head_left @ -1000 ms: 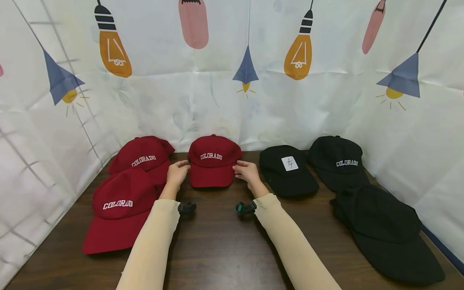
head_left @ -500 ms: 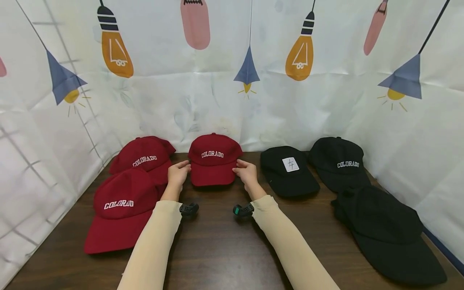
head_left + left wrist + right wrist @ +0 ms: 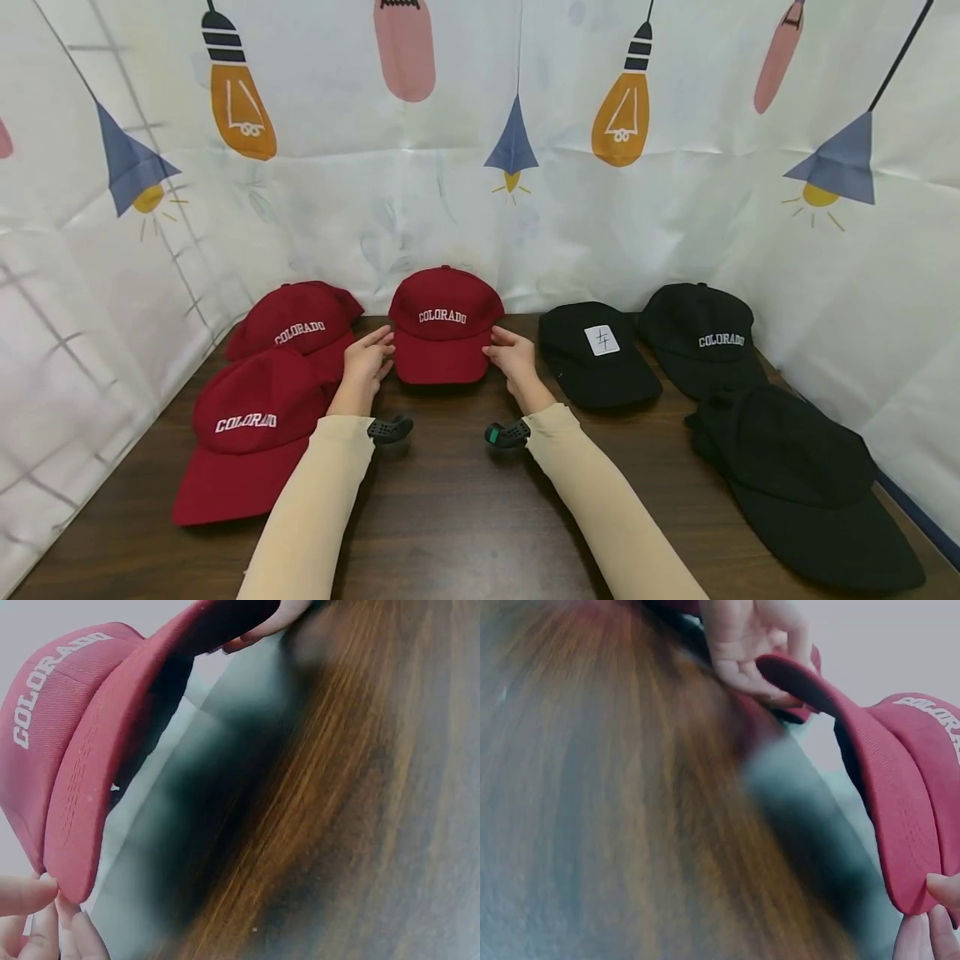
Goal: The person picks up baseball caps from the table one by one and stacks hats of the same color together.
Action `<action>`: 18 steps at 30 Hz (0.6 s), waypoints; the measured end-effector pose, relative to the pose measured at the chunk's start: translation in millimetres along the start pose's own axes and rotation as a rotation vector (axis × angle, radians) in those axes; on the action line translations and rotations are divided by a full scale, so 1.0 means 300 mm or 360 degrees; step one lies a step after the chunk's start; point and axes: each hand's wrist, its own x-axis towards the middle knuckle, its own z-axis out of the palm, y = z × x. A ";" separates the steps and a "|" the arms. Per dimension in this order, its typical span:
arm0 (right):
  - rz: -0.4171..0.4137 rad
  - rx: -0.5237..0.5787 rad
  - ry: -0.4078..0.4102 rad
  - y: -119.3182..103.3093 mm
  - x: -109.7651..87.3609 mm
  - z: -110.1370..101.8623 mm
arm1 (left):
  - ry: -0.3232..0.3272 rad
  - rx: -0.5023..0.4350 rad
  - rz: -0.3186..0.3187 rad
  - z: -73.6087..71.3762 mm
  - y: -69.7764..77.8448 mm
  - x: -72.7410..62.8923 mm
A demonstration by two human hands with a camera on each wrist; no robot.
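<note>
A red baseball cap (image 3: 444,354) with white COLORADO lettering is held upright at the back middle of the table, between my two hands. My left hand (image 3: 365,362) pinches the left corner of its brim, with the thumb (image 3: 26,895) at the edge and fingers below. At the opposite corner my right hand (image 3: 513,357) pinches the brim, thumb (image 3: 946,890) on top and fingers underneath. The left wrist view shows a gap between the brim's underside and the wooden table (image 3: 360,795). The cap's back is hidden.
Two more red caps overlap on the left, one behind (image 3: 300,321) and one in front (image 3: 255,433). To the right are a black cap with a white marked label (image 3: 600,358), a black COLORADO cap (image 3: 693,333) and a plain black cap (image 3: 810,475). A printed cloth (image 3: 450,208) hangs behind.
The middle red cap has risen slightly, its crown now higher against the cloth. Both hands stay at the brim's sides, the left fingers a little more spread. The other caps stay put.
</note>
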 end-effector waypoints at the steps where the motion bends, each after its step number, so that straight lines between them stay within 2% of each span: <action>1: 0.0005 0.0008 -0.0003 -0.004 -0.001 -0.001 | -0.0002 -0.0018 -0.0013 0.000 0.003 -0.001; 13: 0.0022 0.0107 -0.0061 -0.063 -0.023 -0.029 | -0.0064 -0.0126 -0.0105 0.001 0.023 -0.026; 18: 0.0081 0.0135 -0.0075 -0.080 -0.035 -0.042 | -0.0106 -0.0146 -0.0129 -0.002 0.034 -0.045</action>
